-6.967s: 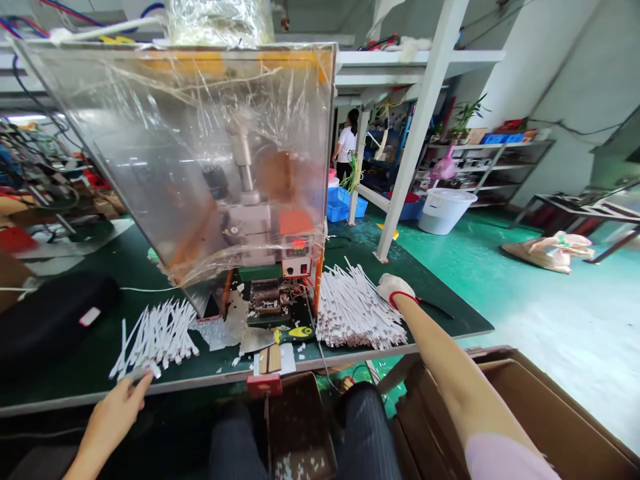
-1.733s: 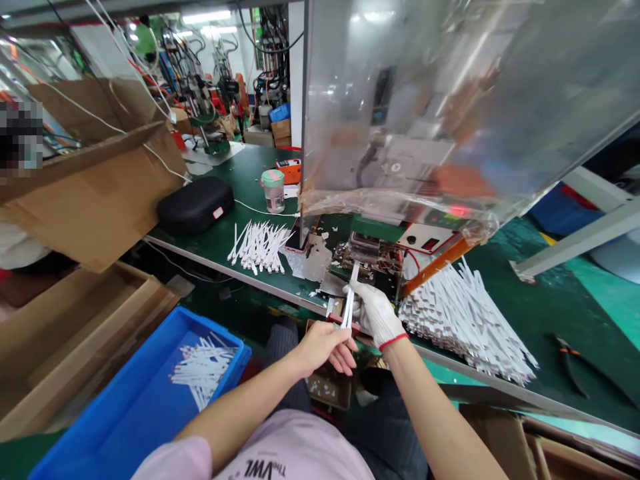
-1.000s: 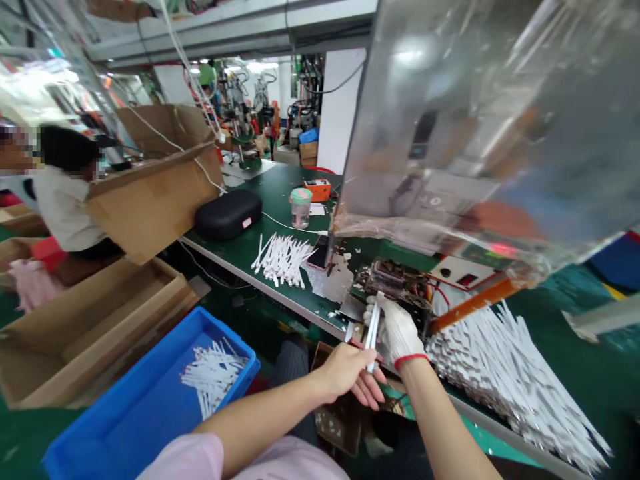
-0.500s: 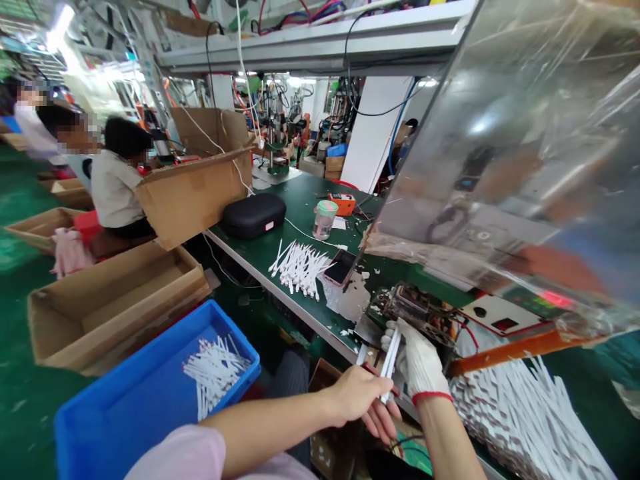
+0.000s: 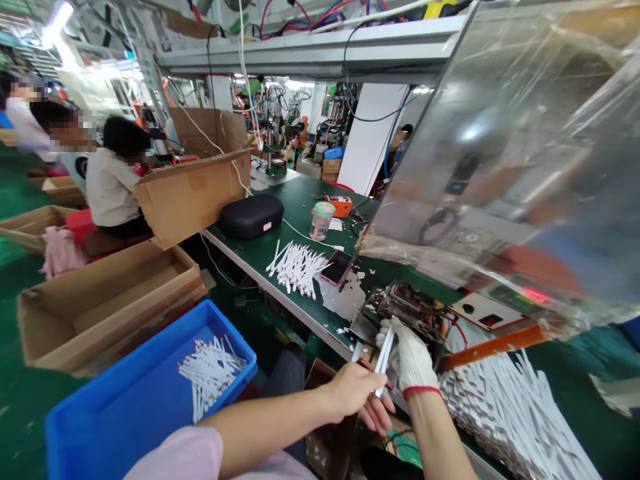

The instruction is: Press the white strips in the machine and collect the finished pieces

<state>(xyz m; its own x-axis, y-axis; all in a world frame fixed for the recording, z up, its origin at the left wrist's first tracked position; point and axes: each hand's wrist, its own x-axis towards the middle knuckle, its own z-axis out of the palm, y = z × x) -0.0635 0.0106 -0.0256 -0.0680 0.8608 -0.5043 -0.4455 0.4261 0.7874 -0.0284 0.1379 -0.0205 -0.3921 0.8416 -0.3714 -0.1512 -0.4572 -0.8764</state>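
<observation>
My left hand [image 5: 353, 392], bare, pinches the lower ends of a few thin white strips [image 5: 384, 353] between thumb and fingers, its other fingers loosely bent below. At the upper ends of the same strips, my right hand [image 5: 413, 357], in a white knitted glove with a red cuff, has its fingers closed round them. Just beyond the glove sits a small dark metal machine [image 5: 407, 303] at the bench edge. To the right lies a large pile of white strips [image 5: 510, 407]. A smaller bunch of white strips [image 5: 299, 268] rests on the green bench.
A blue bin [image 5: 125, 380] with some strips stands at lower left, beside an open cardboard box [image 5: 110, 303]. On the bench are a phone [image 5: 337, 267], a jar [image 5: 321, 223] and a black case [image 5: 251, 216]. A plastic-wrapped panel [image 5: 480, 173] slants above the machine. Co-workers sit at left.
The whole view has shifted slightly. Both hands keep their hold on the strips, in almost the same place by the machine.
</observation>
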